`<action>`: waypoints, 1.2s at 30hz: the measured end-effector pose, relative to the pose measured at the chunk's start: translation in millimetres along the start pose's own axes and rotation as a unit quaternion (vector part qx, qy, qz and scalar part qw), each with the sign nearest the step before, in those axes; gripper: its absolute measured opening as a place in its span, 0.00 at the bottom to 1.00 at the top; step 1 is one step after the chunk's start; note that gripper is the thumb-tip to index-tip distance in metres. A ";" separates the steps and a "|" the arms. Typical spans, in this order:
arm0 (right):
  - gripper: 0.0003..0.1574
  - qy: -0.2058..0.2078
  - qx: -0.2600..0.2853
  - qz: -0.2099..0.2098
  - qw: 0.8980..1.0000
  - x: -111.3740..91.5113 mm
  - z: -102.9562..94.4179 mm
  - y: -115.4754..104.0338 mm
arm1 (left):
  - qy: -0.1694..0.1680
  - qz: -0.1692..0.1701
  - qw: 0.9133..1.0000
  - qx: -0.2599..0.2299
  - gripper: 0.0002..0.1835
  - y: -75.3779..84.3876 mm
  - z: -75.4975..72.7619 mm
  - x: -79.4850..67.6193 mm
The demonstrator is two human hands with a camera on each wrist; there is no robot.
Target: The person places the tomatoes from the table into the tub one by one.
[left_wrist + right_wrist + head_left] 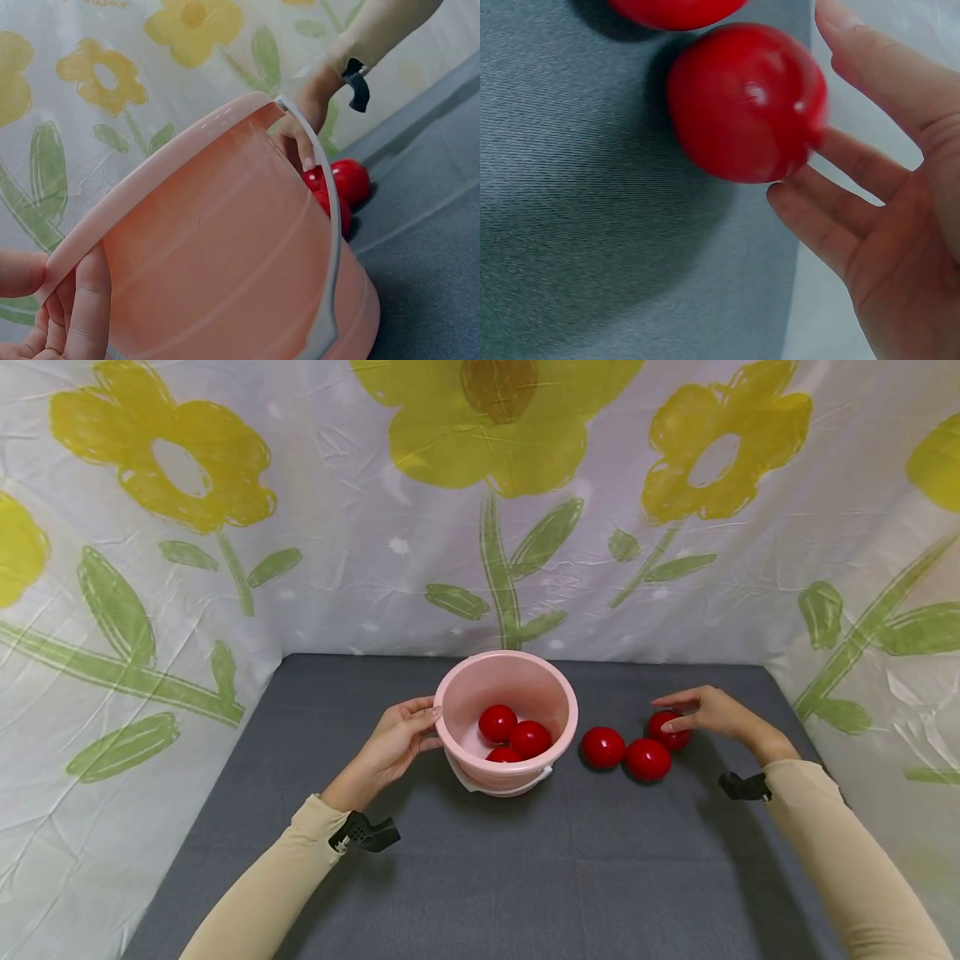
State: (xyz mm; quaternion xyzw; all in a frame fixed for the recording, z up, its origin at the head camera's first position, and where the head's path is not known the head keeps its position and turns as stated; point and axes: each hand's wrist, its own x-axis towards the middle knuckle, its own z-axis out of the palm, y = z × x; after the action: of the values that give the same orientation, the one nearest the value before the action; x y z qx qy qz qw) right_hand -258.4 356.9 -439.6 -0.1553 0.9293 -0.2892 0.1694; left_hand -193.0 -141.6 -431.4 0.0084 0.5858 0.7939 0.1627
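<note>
A pink bucket [506, 670] stands at the middle of the table, its pale handle [334, 247] hanging down the near side. My left hand [395, 737] pinches the bucket's rim at its left edge, thumb on one side and fingers on the other. Inside lie three shiny red balls [529, 739]. To the right of the bucket are three more. My right hand [712, 713] is at the farthest-right red ball [746, 105]. Its fingers reach behind that ball, while the thumb [885, 67] stands apart from it in the right wrist view.
A dark grey cloth [517, 877] covers the table. Close beside the right hand's ball are the other loose red balls, one nearer [648, 760] and one to the left [602, 748]. A flower-printed curtain [360, 527] hangs behind and along both sides.
</note>
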 end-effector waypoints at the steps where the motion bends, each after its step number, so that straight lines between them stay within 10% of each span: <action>1: 0.36 0.000 0.003 0.000 1.000 0.0 1.5 1.6 | 0.000 0.000 1.000 0.000 0.24 -0.1 -0.1 0.0; 21: 0.32 0.012 0.007 -0.010 1.000 -2.1 8.2 12.5 | -0.005 0.005 1.000 -0.003 0.25 -1.6 -1.4 0.1; 36: 0.33 0.006 0.048 -0.012 0.999 -3.0 -26.0 -28.6 | -0.011 0.011 1.000 -0.007 0.25 -2.1 -1.0 0.5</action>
State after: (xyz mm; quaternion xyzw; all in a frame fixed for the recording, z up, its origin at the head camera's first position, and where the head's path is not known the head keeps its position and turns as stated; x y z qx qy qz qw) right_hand -260.8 348.3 -401.9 -0.1564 0.9136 -0.3361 0.1671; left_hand -193.2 -141.8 -433.7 0.0225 0.5783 0.7996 0.1606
